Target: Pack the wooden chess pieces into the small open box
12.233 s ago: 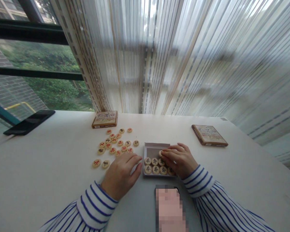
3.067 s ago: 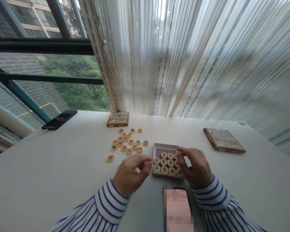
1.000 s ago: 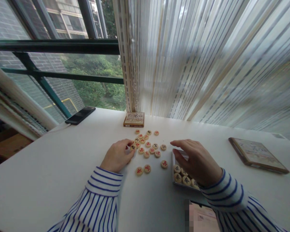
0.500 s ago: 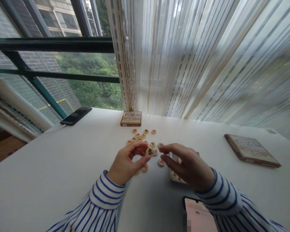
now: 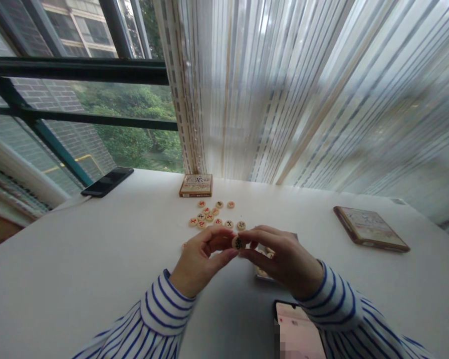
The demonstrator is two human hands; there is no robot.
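A round game piece (image 5: pixel 238 243) with a dark character is at the meeting point of the two hands. The left hand (image 5: pixel 200 257), at its 8 o'clock, pinches it between thumb and fingers; the right hand (image 5: pixel 289 257), at its 4 o'clock, has thumb and fingertips closed on its other edge.

Just beside it at 4 to 5 o'clock is an open box (image 5: pixel 266 278) holding more pieces. The right hand lies over much of this box, so most of its contents are hidden. From 10 to 12 o'clock, loose pieces (image 5: pixel 209 217) marked in red or black lie near on the white table (image 5: pixel 115 259); the left hand partly covers one.

Farther out, a printed carton (image 5: pixel 196 185) sits at 11 o'clock, a second carton (image 5: pixel 371 229) at 3, a dark phone (image 5: pixel 108 182) with a cable at 10, and a phone with a lit pinkish screen (image 5: pixel 299 329) at 5. A striped curtain (image 5: pixel 269 89) hangs beyond at 12.

The held piece is tipped up on edge, its marked face turned toward 6 o'clock. That face is round, with no single long axis; its character is too small to read.
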